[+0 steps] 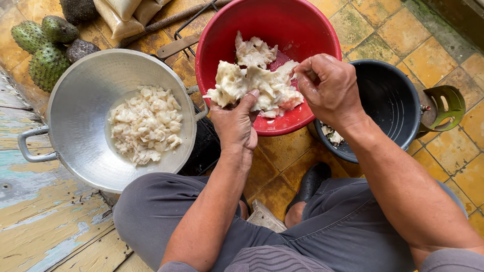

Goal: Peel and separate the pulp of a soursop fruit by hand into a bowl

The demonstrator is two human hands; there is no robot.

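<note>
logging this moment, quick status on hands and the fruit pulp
Left hand cradles white fruit pulp over red basin. Right hand pinches its edge. Metal pan beside; nothing in the way.

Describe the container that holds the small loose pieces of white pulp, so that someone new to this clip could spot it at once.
Start at the big red basin at top centre, over which both hands work a white lump of pulp. Directly to its left, raised over the weathered boards, sits a wide silver metal pan with loop handles, white pulp pieces heaped in its middle. It is the only shiny metal vessel; the dark bucket stands on the basin's right.
</note>
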